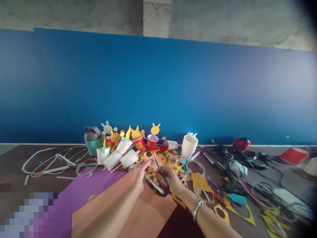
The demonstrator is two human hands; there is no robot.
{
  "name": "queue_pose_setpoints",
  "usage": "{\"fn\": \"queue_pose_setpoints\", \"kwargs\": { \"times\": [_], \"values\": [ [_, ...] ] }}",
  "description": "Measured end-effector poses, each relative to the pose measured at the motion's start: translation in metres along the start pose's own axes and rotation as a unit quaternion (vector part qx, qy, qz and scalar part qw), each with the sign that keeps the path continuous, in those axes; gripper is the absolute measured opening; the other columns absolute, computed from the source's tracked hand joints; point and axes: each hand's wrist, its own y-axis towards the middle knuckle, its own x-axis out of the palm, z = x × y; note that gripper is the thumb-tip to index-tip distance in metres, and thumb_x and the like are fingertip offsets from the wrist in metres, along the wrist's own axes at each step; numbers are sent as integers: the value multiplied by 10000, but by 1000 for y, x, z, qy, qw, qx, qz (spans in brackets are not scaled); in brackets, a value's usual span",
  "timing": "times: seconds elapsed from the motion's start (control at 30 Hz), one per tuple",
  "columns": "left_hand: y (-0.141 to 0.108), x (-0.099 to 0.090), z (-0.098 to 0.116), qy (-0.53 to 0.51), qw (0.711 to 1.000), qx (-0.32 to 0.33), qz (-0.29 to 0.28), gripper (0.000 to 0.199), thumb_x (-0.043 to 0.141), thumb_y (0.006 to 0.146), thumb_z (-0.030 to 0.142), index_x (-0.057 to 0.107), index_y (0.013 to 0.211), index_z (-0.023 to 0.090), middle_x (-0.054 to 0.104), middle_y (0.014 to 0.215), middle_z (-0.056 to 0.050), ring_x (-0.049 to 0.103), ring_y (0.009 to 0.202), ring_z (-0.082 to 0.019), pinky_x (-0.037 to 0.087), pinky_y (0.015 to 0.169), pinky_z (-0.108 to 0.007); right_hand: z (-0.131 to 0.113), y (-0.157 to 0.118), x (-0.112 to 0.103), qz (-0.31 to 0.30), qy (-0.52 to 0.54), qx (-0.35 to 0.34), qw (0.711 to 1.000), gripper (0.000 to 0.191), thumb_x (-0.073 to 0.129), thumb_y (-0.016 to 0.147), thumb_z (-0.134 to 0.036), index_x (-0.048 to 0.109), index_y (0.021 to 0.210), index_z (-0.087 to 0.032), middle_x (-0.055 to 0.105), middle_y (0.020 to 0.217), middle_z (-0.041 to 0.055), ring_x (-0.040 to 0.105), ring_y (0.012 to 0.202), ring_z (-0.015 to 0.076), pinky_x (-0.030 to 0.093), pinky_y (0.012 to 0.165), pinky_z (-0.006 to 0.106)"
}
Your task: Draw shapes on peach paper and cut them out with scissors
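Near the middle of the table my left hand is closed on a small piece of orange paper. My right hand grips dark-handled scissors, their blades up against that paper. Beneath both wrists lies a large orange sheet, partly over a purple sheet. A white marker with a dark green end rests just below my hands. Cut yellow-orange scraps are scattered to the right of my right hand.
White cups, red cups with paper animal faces, and a teal-grey container stand behind. A tall white cup is right of them. Cables and a glue gun lie right. A blue panel stands behind the table.
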Motion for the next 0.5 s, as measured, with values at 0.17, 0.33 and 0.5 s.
{"fn": "queue_pose_setpoints", "kwargs": {
  "times": [0.17,0.33,0.5],
  "values": [
    [0,-1,0,-2,1000,6,3,201,787,607,297,662,673,153,642,657,15,512,539,-77,362,532,-202,0,1,-1,-4,-7,0,1000,308,643,766,-424,532,651,-162,457,478,-48,391,408,73,297,401,195],
    [0,0,1,-11,1000,9,10,208,788,615,294,639,661,156,610,625,27,530,559,-83,375,539,-198,6,2,0,-4,1,1,1000,269,672,746,-383,547,668,-158,477,488,-42,399,408,72,287,394,189],
    [-5,3,0,-10,1000,-3,-25,224,769,665,337,648,721,158,626,669,19,536,556,-83,394,552,-203,10,3,1,4,25,8,1000,284,666,738,-391,517,647,-167,421,439,-69,353,369,57,281,373,183]
  ]
}}
